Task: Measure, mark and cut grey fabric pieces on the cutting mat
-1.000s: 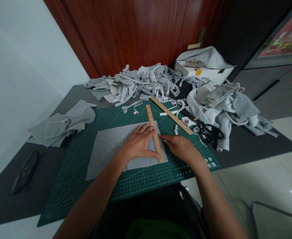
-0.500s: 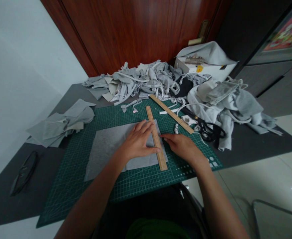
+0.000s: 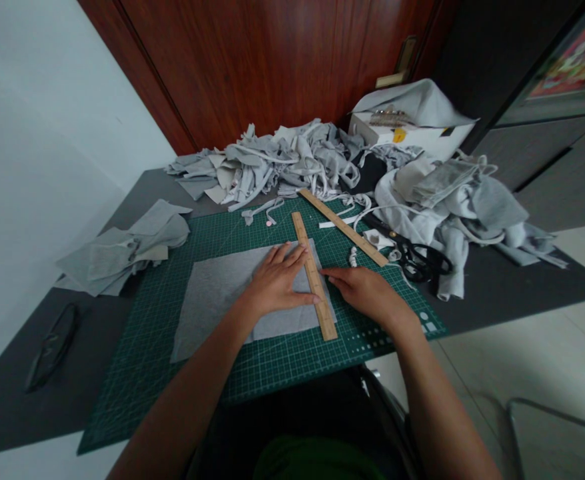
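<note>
A grey piece of cloth [image 3: 212,293] lies flat on the green cutting mat [image 3: 267,377]. Across its right side rests a wooden ruler [image 3: 314,277], angled slightly. My left hand [image 3: 276,280] is open and spread on the cloth, fingertips and thumb pressing the ruler's left edge. On the other side, my right hand [image 3: 362,291] has its index fingertip at the ruler's right edge, over the cloth's margin. Its other fingers are curled in, and whatever they may hold is hidden. A second wooden ruler [image 3: 342,227] lies further back, near black scissors [image 3: 412,257].
Grey fabric scraps [image 3: 282,160] are heaped along the back, with more cloth [image 3: 452,193] piled at right. Folded grey pieces [image 3: 127,247] lie at left, above a pair of glasses [image 3: 52,347]. A white box [image 3: 397,137] stands by the door [image 3: 272,60].
Both hands and the ruler keep nearly the same place on the cloth. The whole view has shifted very slightly.
</note>
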`<state>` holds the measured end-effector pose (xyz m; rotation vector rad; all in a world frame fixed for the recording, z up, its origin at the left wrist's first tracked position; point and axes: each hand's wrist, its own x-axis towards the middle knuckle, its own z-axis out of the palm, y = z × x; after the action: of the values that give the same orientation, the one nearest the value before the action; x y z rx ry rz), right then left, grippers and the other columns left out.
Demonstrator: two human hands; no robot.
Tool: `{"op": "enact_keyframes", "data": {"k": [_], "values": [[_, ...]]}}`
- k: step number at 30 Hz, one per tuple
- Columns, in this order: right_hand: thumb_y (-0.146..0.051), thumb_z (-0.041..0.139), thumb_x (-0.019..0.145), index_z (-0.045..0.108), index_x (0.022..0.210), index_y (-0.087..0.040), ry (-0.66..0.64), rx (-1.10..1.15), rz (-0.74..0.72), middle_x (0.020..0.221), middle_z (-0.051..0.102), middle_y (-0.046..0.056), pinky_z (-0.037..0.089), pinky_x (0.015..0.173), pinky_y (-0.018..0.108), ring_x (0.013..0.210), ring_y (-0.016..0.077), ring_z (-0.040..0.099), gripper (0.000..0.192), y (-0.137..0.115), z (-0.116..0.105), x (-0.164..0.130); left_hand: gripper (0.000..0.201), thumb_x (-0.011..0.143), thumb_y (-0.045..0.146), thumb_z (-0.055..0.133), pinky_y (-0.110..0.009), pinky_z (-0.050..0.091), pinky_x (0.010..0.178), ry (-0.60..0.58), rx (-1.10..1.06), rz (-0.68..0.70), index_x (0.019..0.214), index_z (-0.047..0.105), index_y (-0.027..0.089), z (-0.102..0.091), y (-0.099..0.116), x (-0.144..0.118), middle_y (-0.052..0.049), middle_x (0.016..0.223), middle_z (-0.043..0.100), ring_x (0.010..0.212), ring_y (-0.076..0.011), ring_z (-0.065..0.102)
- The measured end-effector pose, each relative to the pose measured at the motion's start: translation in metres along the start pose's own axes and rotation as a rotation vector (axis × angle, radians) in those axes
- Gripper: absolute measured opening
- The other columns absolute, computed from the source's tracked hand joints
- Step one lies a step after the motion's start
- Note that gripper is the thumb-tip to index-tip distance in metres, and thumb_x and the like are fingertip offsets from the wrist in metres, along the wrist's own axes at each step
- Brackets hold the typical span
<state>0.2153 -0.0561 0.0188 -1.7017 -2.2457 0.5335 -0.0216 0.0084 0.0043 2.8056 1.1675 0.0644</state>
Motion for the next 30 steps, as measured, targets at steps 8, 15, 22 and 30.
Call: {"op": "enact_keyframes", "data": {"k": [8, 15, 22, 30], "values": [[-0.024, 0.048, 0.107, 0.072, 0.141, -0.029, 0.009, -0.017, -0.021, 0.128, 0.081, 0.007, 0.057, 0.099, 0.040, 0.113, 0.0292, 0.077, 0.042, 0.000, -0.001, -0.001, 0.116, 0.085, 0.092, 0.051, -0.054, 0.013, 0.133, -0.017, 0.017, -0.004, 0.168, 0.028, 0.014, -0.003, 0.002, 0.001, -0.013, 0.175, 0.027, 0.163, -0.0407, 0.017], [-0.024, 0.047, 0.108, 0.072, 0.141, -0.029, 0.069, -0.085, -0.036, 0.123, 0.082, 0.008, 0.058, 0.092, 0.038, 0.106, 0.0275, 0.079, 0.042, 0.001, 0.003, 0.002, 0.116, 0.086, 0.092, 0.048, -0.054, 0.013, 0.132, -0.021, 0.032, -0.002, 0.170, 0.023, 0.016, -0.001, 0.001, 0.001, -0.011, 0.177, 0.023, 0.163, -0.0406, 0.016], [-0.027, 0.048, 0.107, 0.074, 0.136, -0.024, 0.129, -0.010, -0.007, 0.118, 0.083, 0.012, 0.058, 0.091, 0.041, 0.105, 0.0303, 0.078, 0.039, 0.020, 0.003, 0.005, 0.115, 0.086, 0.093, 0.045, -0.053, 0.014, 0.133, -0.039, 0.062, -0.017, 0.170, 0.023, 0.018, -0.005, 0.002, 0.001, -0.010, 0.176, 0.024, 0.164, -0.0388, 0.017], [-0.041, 0.051, 0.104, 0.062, 0.140, -0.015, 0.256, 0.314, -0.018, 0.109, 0.076, 0.014, 0.054, 0.092, 0.044, 0.100, 0.0300, 0.071, 0.045, 0.052, 0.003, 0.006, 0.114, 0.087, 0.092, 0.045, -0.052, 0.015, 0.132, -0.043, 0.072, -0.015, 0.169, 0.025, 0.016, -0.002, 0.002, 0.003, -0.011, 0.176, 0.025, 0.163, -0.0391, 0.017]]}}
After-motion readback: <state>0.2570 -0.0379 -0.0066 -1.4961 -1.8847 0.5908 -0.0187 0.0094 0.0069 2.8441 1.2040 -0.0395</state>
